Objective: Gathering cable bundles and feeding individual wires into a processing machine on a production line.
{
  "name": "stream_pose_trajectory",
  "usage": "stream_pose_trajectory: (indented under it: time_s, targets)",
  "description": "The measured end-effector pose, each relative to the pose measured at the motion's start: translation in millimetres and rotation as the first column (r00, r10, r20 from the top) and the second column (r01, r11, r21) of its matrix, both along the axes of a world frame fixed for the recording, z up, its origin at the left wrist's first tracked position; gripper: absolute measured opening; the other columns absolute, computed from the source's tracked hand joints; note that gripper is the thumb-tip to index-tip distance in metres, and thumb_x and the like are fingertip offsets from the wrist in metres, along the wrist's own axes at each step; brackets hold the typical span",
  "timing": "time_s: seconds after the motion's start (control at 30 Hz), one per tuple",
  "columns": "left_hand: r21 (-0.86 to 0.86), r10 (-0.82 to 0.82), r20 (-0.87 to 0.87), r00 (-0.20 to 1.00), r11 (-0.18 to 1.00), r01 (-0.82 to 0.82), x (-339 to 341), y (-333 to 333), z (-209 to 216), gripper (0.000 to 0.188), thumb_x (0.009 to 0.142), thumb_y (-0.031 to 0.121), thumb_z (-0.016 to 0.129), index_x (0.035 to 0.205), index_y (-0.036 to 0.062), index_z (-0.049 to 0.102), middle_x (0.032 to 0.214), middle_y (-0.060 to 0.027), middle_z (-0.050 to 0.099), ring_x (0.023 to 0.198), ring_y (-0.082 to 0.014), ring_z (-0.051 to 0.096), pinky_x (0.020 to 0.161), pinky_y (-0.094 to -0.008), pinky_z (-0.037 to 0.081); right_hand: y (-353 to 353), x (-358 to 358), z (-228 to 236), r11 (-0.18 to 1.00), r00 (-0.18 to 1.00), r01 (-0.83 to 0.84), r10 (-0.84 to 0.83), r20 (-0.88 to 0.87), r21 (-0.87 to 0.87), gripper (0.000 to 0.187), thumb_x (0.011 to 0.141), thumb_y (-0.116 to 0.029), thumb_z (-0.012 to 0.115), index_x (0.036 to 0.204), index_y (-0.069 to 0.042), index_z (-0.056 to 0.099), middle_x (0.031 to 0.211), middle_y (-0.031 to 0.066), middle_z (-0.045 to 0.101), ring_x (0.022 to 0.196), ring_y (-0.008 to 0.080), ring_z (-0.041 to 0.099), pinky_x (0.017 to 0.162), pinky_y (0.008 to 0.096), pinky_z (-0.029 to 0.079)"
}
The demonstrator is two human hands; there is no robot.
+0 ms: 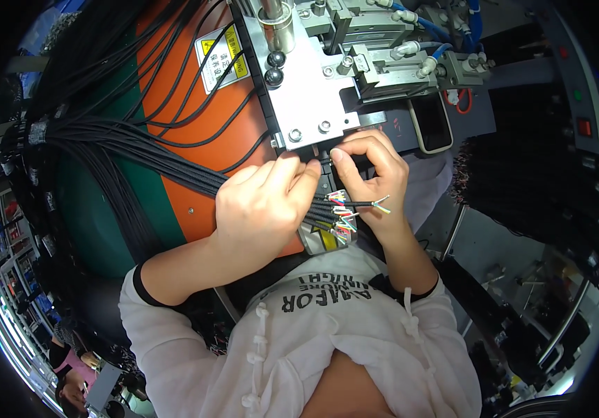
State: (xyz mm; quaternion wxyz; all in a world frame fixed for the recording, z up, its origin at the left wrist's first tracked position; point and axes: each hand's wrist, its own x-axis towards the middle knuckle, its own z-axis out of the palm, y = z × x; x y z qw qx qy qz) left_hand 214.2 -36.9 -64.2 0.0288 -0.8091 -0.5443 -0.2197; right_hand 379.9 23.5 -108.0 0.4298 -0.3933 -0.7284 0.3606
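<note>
1. Bundle of slim black-sheathed cables [153,155], running beneath left hand [268,198]; judged springy, light singly. Hold sheaths, sparing fragile multicoloured wire ends [344,221].
2. Left hand curled over bundle; grasp hidden.
3. Right hand [376,167] pinching beside silver metal plate [306,97]; contents unclear.

Left of the silver-white metal plate [306,90], plain black cables [156,159] cross an orange panel [198,230] and a dark green panel [73,205], while their stripped wire ends [347,221], below the plate, show mixed white, red, blue, yellow and green. Just left of the plate, the label [224,61] is white and yellow with black print; to its upper right, the tubes [477,24] are bright blue. Below the plate, the top [299,348] is white with black lettering and black cuffs [153,296].
</note>
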Motion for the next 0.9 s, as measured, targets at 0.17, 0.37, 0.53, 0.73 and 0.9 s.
stream_pose_trajectory:
  time_s: [0.17, 0.37, 0.53, 0.73, 0.9]
  targets:
    - [-0.047, 0.037, -0.054, 0.998, 0.998, -0.039, -0.3, -2.7, 5.8, 0.005, 0.074, 0.007, 0.064, 0.079, 0.0057, 0.063, 0.072, -0.0014, 0.05, 0.055, -0.0112, 0.053, 0.049, -0.0235, 0.039, -0.7, 1.2, -7.7, 0.95, 0.992, 0.001, -0.041, -0.122, -0.314, 0.006, 0.081, -0.001, 0.065, 0.079, 0.002, 0.06, 0.079, 0.008, 0.061, 0.074, 0.0138, 0.057, 0.069, 0.0245, 0.044]
    - [-0.081, 0.058, -0.07, 0.996, 0.995, -0.063, -1.4, -6.5, 9.6, 0.009, 0.072, 0.005, 0.063, 0.08, 0.0027, 0.061, 0.071, -0.0027, 0.048, 0.054, -0.0133, 0.054, 0.05, -0.0256, 0.043, 0.7, 2.8, -2.0, 0.946, 0.986, 0.051, -0.099, -0.135, -0.319, 0.005, 0.08, -0.003, 0.067, 0.081, 0.001, 0.063, 0.081, 0.0103, 0.063, 0.076, 0.0191, 0.06, 0.071, 0.0266, 0.046]
    - [-0.163, 0.041, 0.029, 0.999, 0.986, -0.036, -5.9, -3.9, 11.3, 0.019, 0.069, 0.006, 0.063, 0.087, 0.001, 0.062, 0.069, -0.0036, 0.046, 0.054, -0.0144, 0.055, 0.05, -0.0268, 0.046, 14.7, 10.1, 12.0, 0.865, 0.865, -0.466, 0.49, -0.112, 0.187, 0.016, 0.075, -0.009, 0.072, 0.089, -0.001, 0.067, 0.084, 0.0104, 0.066, 0.077, 0.0209, 0.062, 0.07, 0.0306, 0.047]
    - [-0.226, -0.081, 0.129, 0.988, 0.968, 0.109, -9.1, -1.6, 20.6, 0.033, 0.066, 0.004, 0.068, 0.098, -0.0002, 0.066, 0.081, -0.0079, 0.058, 0.062, -0.019, 0.059, 0.055, -0.0297, 0.047, 9.8, 17.2, 11.3, 0.879, 0.885, -0.419, 0.451, -0.116, 0.227, 0.021, 0.072, -0.005, 0.074, 0.091, -0.002, 0.068, 0.082, 0.0101, 0.066, 0.077, 0.0227, 0.063, 0.068, 0.0327, 0.048]
    - [0.293, -0.281, 0.251, 0.926, 0.934, 0.204, -4.9, 6.9, 22.1, 0.026, 0.07, 0.004, 0.068, 0.095, -0.0027, 0.066, 0.081, -0.0087, 0.06, 0.061, -0.0172, 0.059, 0.05, -0.0283, 0.046, 2.6, 24.4, 18.6, 0.94, 0.907, -0.279, 0.326, -0.268, 0.199, 0.022, 0.071, -0.001, 0.074, 0.092, -0.001, 0.066, 0.081, 0.0102, 0.066, 0.077, 0.0234, 0.063, 0.068, 0.0315, 0.049]
